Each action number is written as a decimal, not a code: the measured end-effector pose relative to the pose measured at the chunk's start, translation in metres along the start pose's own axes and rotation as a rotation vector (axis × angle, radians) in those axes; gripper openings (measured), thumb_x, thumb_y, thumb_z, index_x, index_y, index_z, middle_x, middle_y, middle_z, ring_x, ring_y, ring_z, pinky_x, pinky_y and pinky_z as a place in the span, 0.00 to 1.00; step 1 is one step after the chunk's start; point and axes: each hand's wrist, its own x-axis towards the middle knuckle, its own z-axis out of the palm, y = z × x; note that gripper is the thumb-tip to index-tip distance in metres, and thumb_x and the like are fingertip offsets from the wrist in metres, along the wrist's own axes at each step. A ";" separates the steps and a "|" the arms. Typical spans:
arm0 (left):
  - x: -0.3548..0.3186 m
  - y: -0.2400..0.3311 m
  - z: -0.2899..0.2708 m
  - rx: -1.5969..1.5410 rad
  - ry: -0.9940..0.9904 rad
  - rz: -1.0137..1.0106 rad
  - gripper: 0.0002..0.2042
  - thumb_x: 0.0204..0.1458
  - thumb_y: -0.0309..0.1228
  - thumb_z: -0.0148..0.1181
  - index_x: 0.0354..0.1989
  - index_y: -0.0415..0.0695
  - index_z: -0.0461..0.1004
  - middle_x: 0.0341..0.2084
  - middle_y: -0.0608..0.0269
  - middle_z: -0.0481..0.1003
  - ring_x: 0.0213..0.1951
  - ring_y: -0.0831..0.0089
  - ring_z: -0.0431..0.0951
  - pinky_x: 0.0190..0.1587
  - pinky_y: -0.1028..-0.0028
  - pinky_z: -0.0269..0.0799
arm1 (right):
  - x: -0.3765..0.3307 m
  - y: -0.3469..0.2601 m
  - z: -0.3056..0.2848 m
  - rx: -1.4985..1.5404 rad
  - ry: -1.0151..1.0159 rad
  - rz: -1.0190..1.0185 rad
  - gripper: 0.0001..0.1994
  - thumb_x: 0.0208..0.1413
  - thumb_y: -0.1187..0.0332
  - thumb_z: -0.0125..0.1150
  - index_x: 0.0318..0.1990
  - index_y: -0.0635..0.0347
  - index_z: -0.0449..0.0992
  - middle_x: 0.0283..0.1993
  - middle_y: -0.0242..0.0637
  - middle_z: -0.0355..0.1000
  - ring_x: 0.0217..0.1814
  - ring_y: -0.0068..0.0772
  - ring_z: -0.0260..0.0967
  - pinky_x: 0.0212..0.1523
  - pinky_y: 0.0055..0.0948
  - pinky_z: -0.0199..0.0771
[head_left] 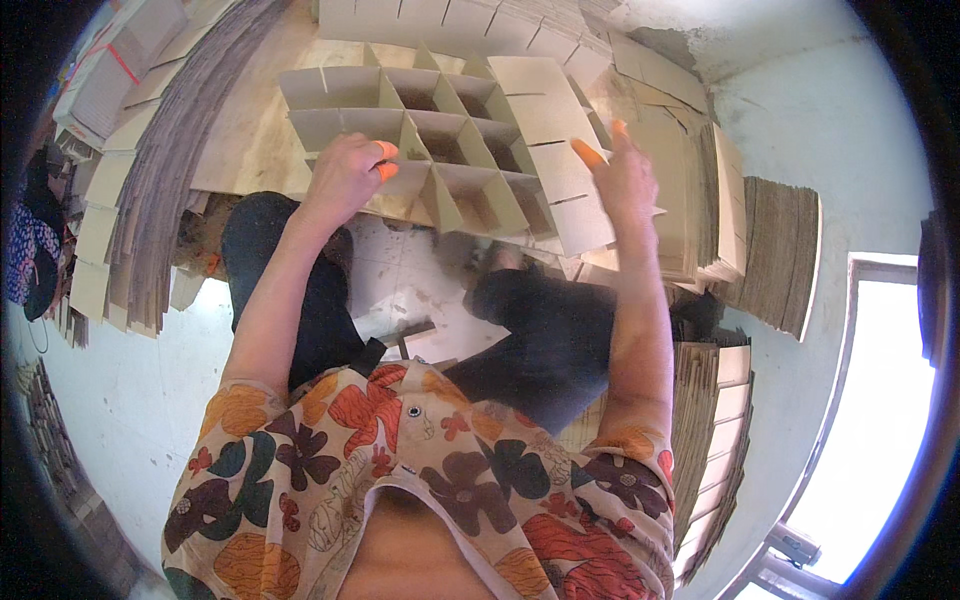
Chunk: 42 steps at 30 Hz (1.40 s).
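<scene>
A cardboard divider grid [342, 127] with several open cells stands on the work surface in front of me. At its front left, my left hand [345, 178] has its fingers curled together on the edge of a cardboard panel. Orange covers wrap two of its fingertips. Along the grid's right side leans a slotted cardboard strip [545, 125], tilted, with dark slits cut into it. Just right of that strip is my right hand [628, 185], its orange-covered thumb and finger spread apart. Nothing shows between them; its other fingers are partly hidden.
Tall stacks of cardboard strips stand on the left [165, 185] and the right [770, 245]. More slotted strips [465, 22] lie behind the grid. Another stack [715, 440] is by my right elbow. My legs straddle the pale floor [390, 275] below the surface.
</scene>
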 end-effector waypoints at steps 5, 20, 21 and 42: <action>0.002 0.001 0.002 0.041 -0.013 0.008 0.10 0.39 0.27 0.66 0.32 0.40 0.77 0.22 0.56 0.73 0.29 0.58 0.73 0.34 0.64 0.69 | 0.000 0.082 0.030 0.138 -0.254 0.043 0.33 0.42 0.54 0.69 0.53 0.68 0.69 0.42 0.53 0.74 0.41 0.40 0.74 0.40 0.34 0.72; -0.022 -0.015 -0.035 0.190 0.091 -0.023 0.20 0.36 0.32 0.69 0.42 0.45 0.75 0.32 0.60 0.77 0.39 0.63 0.74 0.43 0.67 0.66 | -0.007 -0.065 -0.017 0.918 0.097 -0.297 0.19 0.48 0.73 0.65 0.48 0.67 0.73 0.26 0.32 0.72 0.29 0.23 0.69 0.33 0.22 0.70; -0.023 -0.016 -0.036 0.204 0.107 -0.017 0.20 0.37 0.32 0.68 0.42 0.45 0.75 0.32 0.60 0.77 0.39 0.63 0.74 0.44 0.67 0.65 | -0.009 -0.082 -0.014 0.835 0.103 -0.344 0.19 0.47 0.74 0.65 0.48 0.67 0.73 0.25 0.30 0.70 0.27 0.20 0.64 0.31 0.19 0.67; -0.031 -0.031 -0.026 0.001 0.163 -0.053 0.08 0.40 0.23 0.64 0.31 0.43 0.76 0.27 0.59 0.77 0.33 0.63 0.76 0.34 0.68 0.74 | 0.002 -0.177 0.010 0.556 0.072 -0.618 0.19 0.44 0.75 0.64 0.46 0.68 0.73 0.19 0.53 0.63 0.18 0.37 0.62 0.23 0.32 0.64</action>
